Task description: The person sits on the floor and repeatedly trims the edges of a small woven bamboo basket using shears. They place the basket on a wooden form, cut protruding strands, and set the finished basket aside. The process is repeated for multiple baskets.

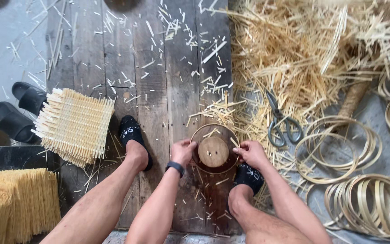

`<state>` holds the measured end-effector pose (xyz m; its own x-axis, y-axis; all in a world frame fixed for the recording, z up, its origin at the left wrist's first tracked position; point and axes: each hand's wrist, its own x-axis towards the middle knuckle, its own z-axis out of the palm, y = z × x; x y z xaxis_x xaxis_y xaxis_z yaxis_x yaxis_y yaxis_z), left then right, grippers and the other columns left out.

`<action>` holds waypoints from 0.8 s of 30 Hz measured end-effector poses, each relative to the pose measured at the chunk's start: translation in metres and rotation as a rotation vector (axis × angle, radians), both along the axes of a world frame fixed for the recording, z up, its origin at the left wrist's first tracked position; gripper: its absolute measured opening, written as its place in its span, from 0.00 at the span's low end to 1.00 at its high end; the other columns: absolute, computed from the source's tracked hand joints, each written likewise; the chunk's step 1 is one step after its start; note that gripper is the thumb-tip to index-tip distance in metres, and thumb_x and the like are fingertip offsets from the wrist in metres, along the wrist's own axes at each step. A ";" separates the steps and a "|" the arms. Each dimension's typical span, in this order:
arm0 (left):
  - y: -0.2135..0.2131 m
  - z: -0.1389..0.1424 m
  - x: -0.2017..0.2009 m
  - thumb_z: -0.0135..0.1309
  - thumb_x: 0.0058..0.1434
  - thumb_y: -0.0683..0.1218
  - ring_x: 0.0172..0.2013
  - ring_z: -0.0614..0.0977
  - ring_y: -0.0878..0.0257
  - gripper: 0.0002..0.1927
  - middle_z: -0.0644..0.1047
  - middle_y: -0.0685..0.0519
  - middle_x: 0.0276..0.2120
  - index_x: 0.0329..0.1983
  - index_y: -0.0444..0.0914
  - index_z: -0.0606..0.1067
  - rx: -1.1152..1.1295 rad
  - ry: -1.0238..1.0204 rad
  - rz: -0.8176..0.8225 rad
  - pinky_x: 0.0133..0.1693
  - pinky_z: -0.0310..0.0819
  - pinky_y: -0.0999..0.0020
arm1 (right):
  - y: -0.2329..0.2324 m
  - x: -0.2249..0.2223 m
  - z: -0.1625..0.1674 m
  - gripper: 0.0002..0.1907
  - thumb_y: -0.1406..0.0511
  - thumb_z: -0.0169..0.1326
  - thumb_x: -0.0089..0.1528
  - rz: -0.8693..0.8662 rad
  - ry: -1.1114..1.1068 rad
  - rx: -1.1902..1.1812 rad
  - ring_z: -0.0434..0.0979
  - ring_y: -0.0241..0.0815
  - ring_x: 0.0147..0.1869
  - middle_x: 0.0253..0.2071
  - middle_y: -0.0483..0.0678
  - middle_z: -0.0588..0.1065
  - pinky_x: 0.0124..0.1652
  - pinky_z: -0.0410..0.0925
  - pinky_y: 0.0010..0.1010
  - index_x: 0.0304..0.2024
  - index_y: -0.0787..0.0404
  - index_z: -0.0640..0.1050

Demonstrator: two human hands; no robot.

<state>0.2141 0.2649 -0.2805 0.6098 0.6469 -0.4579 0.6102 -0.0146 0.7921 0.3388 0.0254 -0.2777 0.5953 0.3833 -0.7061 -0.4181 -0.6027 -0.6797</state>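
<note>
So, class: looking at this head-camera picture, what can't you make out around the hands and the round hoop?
- Hoop near rim: covered by the left hand and right hand; each grip unclear.
- Surface under the wooden disc: hidden by it.
- Scissors blade tips: buried in bamboo strips.
- Ring pile: cut off by the right edge.

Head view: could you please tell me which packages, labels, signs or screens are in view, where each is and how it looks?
No packages, signs or screens.
Left sock: by the woven mat, black, small white lettering.
Right sock: below the round hoop, black, small white lettering.
Wristband: left wrist, dark; no display visible.
</note>
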 end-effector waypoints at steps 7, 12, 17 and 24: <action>0.006 -0.003 0.000 0.70 0.54 0.48 0.24 0.83 0.63 0.19 0.85 0.46 0.33 0.45 0.32 0.85 -0.283 0.304 0.230 0.26 0.79 0.66 | 0.008 0.012 -0.002 0.09 0.68 0.66 0.57 -0.156 0.128 0.019 0.79 0.37 0.27 0.30 0.51 0.80 0.26 0.75 0.30 0.35 0.70 0.83; -0.003 -0.006 -0.016 0.62 0.65 0.48 0.27 0.82 0.68 0.16 0.84 0.49 0.38 0.50 0.32 0.82 -0.525 -0.041 0.384 0.27 0.76 0.69 | 0.008 -0.002 0.021 0.11 0.67 0.60 0.60 -0.285 0.330 0.232 0.83 0.43 0.31 0.34 0.55 0.82 0.31 0.78 0.32 0.41 0.70 0.82; -0.037 -0.013 -0.046 0.53 0.67 0.42 0.36 0.85 0.57 0.11 0.83 0.48 0.39 0.49 0.31 0.76 -1.003 -0.202 0.460 0.39 0.85 0.57 | 0.016 -0.031 0.020 0.08 0.69 0.57 0.63 -0.403 0.317 0.211 0.83 0.47 0.34 0.34 0.54 0.80 0.33 0.80 0.37 0.37 0.72 0.77; -0.049 -0.016 -0.041 0.53 0.67 0.43 0.38 0.85 0.52 0.10 0.82 0.45 0.41 0.49 0.33 0.75 -0.862 0.010 0.497 0.40 0.85 0.50 | 0.020 -0.044 0.004 0.11 0.69 0.55 0.65 -0.337 0.172 0.086 0.83 0.50 0.30 0.30 0.57 0.78 0.30 0.80 0.39 0.35 0.77 0.76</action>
